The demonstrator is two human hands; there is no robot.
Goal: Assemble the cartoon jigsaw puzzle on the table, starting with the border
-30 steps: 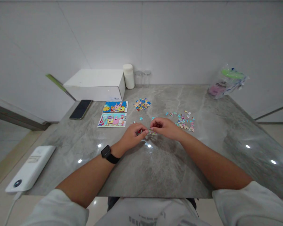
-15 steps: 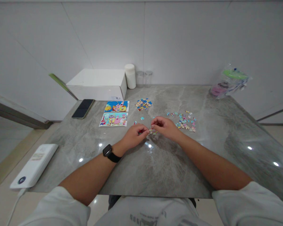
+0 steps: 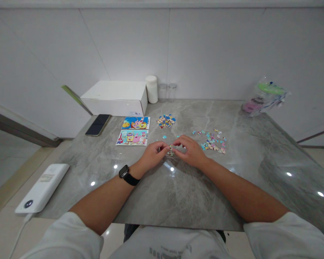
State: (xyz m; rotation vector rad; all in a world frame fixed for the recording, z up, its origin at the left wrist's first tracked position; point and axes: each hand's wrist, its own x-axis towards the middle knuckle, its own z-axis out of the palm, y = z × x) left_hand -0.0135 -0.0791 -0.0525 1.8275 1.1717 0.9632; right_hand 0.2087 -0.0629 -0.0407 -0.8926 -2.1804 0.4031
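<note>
Plain pale wall [image 3: 205,54] behind, grey marbled table [image 3: 178,198] in front, and from my end of the head feed all the action is in the tiny gap between the two hands. Big change in the last half second: the right hand [image 3: 191,151] was hovering a bit above the little cluster of puzzle pieces [image 3: 170,151], and now its thumb and index have come down to it, tips parted, facing the left hand [image 3: 153,155]. The left hand's thumb and index are curled close together at the cluster's other side. Can't honestly tell if either is pinching a piece or just steadying it, too small on my screen. My read is that this has gone from lining up to actual contact, so it's the fiddly bit now. Just beyond the left fingertips there's a lone blue piece [image 3: 164,136], off to the right hand's right a scatter of loose pieces [image 3: 213,142], and farther out ahead a blue-and-yellow pile [image 3: 166,121]. Two picture cards [image 3: 132,138] lie ahead and left of the left hand.
</note>
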